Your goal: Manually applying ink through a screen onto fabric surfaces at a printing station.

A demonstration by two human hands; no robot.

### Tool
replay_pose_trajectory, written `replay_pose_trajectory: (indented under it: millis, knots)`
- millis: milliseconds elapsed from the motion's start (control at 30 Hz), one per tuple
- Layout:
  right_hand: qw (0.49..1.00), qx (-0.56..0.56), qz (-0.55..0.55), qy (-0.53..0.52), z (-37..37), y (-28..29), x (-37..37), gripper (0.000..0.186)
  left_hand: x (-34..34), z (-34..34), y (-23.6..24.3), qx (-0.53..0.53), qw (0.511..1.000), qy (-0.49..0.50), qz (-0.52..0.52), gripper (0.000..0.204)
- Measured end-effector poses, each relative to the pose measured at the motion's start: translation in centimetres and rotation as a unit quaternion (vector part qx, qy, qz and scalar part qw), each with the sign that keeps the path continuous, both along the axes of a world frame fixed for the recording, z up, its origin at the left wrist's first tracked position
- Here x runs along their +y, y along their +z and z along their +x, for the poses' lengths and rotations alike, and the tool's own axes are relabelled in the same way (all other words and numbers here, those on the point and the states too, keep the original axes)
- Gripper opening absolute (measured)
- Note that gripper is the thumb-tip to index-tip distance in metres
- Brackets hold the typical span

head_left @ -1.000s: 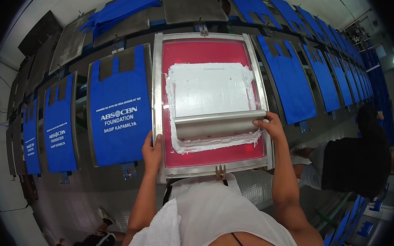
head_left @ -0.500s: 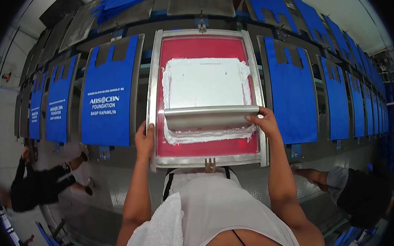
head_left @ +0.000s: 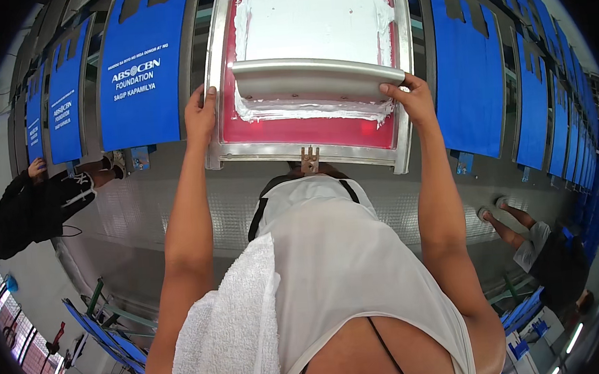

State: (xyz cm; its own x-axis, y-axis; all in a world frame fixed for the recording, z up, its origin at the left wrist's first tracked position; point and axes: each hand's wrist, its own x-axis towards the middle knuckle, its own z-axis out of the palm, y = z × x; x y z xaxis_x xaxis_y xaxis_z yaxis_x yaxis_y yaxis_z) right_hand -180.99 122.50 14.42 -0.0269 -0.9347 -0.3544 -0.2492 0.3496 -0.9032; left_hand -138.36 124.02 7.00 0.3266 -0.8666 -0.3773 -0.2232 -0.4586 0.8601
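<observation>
In front of me lies a silkscreen frame (head_left: 408, 138) with metal rails and a pink-red mesh (head_left: 282, 131). Thick white ink (head_left: 309, 26) covers a large rectangle of the mesh. Across its near part rests a wide metal squeegee (head_left: 306, 82), spanning most of the mesh. My right hand (head_left: 413, 101) grips the squeegee's right end, thumb on the near face. My left hand (head_left: 201, 116) is closed around the frame's left rail, thumb on top, fingers partly hidden at the outer side. A forked metal bracket (head_left: 309, 160) stands at the frame's near edge.
Printed blue bags (head_left: 140, 80) lie on boards to the left; plain blue bags (head_left: 469, 85) lie on boards to the right. A person (head_left: 37, 205) stands at the left beside the row, another (head_left: 551, 260) at the lower right. A white towel (head_left: 230, 331) hangs over my left side.
My view has tilted down, so the frame sits higher in the picture. Both hands keep their holds, and the squeegee stays about the same place on the mesh. Both people have shifted.
</observation>
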Motion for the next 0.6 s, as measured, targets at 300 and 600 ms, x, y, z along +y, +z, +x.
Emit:
replay_pose_trajectory:
  millis: [300, 600]
  knots:
    - [1.000, 0.015, 0.000, 0.004, -0.5, -0.9, 0.1, 0.032, 0.6, -0.1, -0.8, -0.016, 0.999, -0.027, -0.022, 0.051]
    - [0.830, 0.470, -0.062, 0.293, 4.8, 6.0, 3.7, 0.035, 0.1, -2.9, 8.4, -0.236, 0.873, -0.369, -0.217, 0.037]
